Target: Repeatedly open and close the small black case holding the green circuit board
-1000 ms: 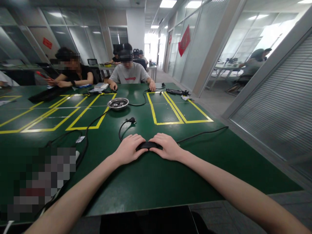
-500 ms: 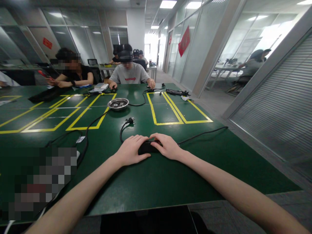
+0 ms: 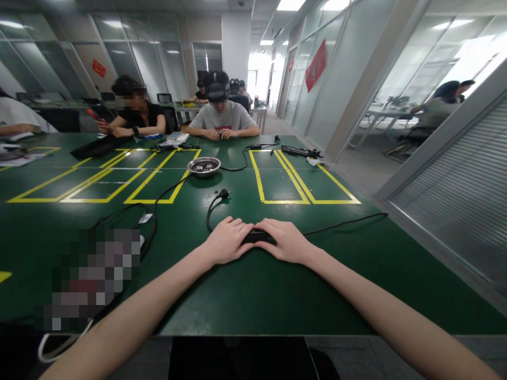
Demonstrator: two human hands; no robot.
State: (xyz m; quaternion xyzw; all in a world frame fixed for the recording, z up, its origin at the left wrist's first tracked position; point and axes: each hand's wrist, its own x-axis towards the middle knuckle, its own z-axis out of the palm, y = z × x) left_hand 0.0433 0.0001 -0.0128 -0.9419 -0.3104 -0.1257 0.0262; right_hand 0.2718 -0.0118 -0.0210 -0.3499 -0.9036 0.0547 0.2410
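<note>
A small black block, a power adapter (image 3: 255,235), lies on the green table (image 3: 245,295) in front of me. My left hand (image 3: 226,241) is curled over its left end and my right hand (image 3: 288,241) over its right end, so most of it is hidden. A black cord runs left from it to a loose plug (image 3: 224,194). Another thin black cable (image 3: 344,222) leads off to the right toward the table edge.
A round metal dish (image 3: 204,165) with small parts sits mid-table between yellow taped rectangles (image 3: 277,182). Black cables (image 3: 152,221) trail at the left beside a blurred patch. Two people sit at the far side; black tools (image 3: 301,152) lie at the far right. The table edge drops off at right.
Both hands stayed on the black adapter, closing a little more over it. The camera has turned slightly, so everything sits a bit further right in the picture. The person opposite brought both hands together.
</note>
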